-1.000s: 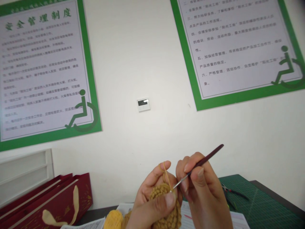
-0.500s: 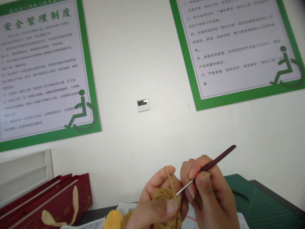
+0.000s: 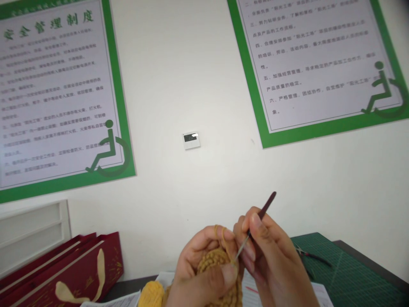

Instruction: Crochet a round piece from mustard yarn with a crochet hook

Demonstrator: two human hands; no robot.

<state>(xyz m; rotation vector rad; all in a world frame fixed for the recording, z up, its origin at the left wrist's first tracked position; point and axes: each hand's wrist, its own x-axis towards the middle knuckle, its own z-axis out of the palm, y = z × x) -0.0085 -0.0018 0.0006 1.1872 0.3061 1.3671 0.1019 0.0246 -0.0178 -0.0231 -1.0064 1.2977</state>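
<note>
Left hand (image 3: 196, 270): curls at bottom centre of the frame, pinching the piece (image 3: 214, 258) between thumb in front and fingers partly hidden behind
Right hand (image 3: 273, 251): sits just right of the left hand, in the lower right of the frame; pinches the hook (image 3: 267, 204) between thumb and forefinger, the other fingers curled below
Piece: mustard, thickly stitched, rounded at the top; lies at bottom centre, inside the left hand, partly covered by the thumb and cut off by the lower edge
Hook: dark red handle tilted toward the upper right, metal shaft slanting down left to the edge of the piece, near the left thumb tip; in a stitch or only touching, cannot tell
Strand (image 3: 227, 247): mustard, looped over the raised left forefinger, running down to the piece near the hook's tip
Ball (image 3: 151, 294): yellow, at the bottom edge, just left of the left hand
Papers (image 3: 321, 294): spread along the bottom edge, under and beside both hands
Mat (image 3: 348, 268): green, gridded, in the lower right corner
Pliers (image 3: 319, 258): dark-handled, on the mat, partly hidden behind the right hand
Bags (image 3: 76, 273): red, with pale handles, in the lower left corner
Posters (image 3: 319, 72): green-bordered, in the upper left and upper right
</note>
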